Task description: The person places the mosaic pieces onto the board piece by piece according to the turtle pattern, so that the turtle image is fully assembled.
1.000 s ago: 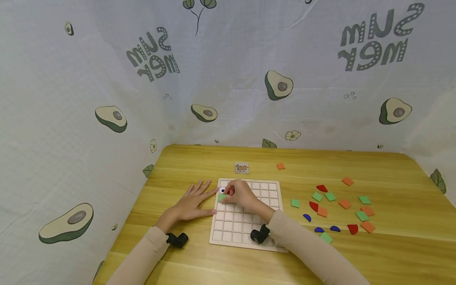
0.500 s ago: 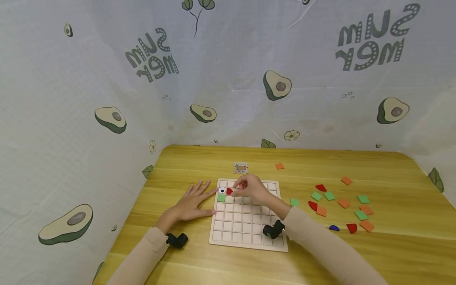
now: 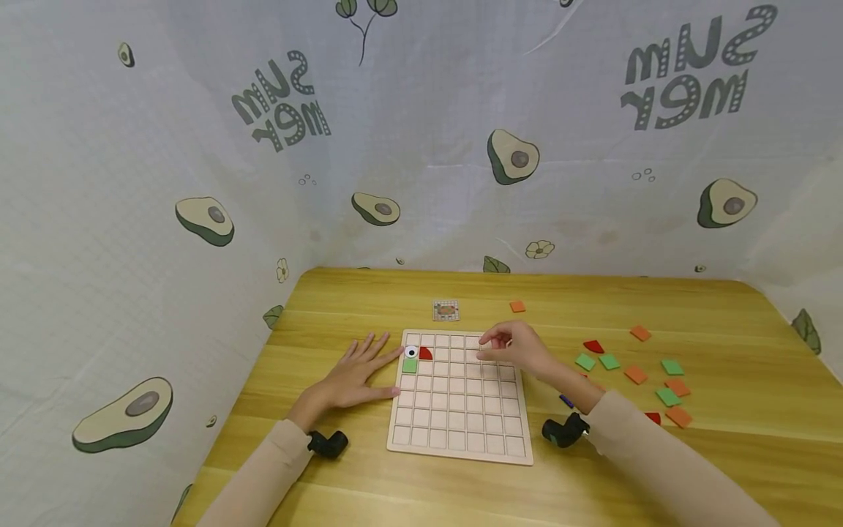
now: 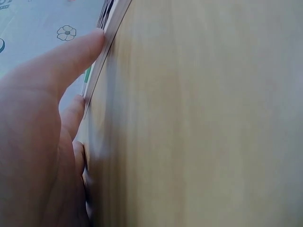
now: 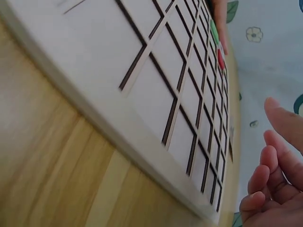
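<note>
A pale wooden grid board lies on the table. In its upper left cells sit a white disc with a black dot, a red quarter-circle piece and a green square tile. My left hand lies spread on the table at the board's left side, with its thumb and a fingertip touching the edge. Above the board's upper right part, my right hand hovers with loosely bent fingers. Nothing shows between its thumb and fingers in the right wrist view.
Right of the board lie scattered green tiles, orange tiles, red quarter-circles and a blue piece, partly behind the right forearm. A small pattern card and an orange tile lie beyond the board.
My right hand has drawn away from the red quarter-circle, leaving it in its cell, and has moved right across the board. The left hand stays in place.
</note>
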The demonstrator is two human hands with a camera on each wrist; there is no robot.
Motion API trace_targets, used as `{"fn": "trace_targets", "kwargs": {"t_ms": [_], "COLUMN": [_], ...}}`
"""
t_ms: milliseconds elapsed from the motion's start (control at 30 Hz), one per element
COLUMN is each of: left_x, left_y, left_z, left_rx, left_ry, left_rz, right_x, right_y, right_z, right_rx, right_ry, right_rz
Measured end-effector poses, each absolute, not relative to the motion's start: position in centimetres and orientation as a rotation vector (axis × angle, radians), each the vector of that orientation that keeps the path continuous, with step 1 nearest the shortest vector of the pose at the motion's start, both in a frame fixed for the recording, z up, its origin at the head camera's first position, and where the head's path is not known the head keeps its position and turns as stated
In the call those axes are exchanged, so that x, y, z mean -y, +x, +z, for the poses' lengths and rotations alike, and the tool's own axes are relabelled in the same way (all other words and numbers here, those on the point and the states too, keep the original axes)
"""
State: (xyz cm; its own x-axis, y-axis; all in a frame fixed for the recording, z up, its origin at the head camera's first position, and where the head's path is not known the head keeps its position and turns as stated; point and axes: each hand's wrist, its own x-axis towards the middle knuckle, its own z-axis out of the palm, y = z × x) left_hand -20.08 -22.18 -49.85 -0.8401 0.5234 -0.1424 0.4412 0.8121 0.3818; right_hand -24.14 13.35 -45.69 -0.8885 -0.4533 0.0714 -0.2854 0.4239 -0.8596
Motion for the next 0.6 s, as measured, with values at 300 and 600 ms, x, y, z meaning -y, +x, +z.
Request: {"fn": "trace_targets", "kwargs": {"t_ms": [300, 600], "left_x": [22.1, 22.1], "left_y": [-20.1, -20.1], "left_z": [-49.9, -49.8], "left_rx": [-2.752, -2.762], "left_ry": [0.730, 0.735], "left_rz": [0.480, 0.484], "right_x": [-18.2, -21.4], "right_y": [-23.6, -22.7], "right_z": [-46.6, -47.5], "right_rx": [-2.566, -2.613], "right_ry": [-0.532, -0.527], "right_rz": [-1.418, -1.387]}}
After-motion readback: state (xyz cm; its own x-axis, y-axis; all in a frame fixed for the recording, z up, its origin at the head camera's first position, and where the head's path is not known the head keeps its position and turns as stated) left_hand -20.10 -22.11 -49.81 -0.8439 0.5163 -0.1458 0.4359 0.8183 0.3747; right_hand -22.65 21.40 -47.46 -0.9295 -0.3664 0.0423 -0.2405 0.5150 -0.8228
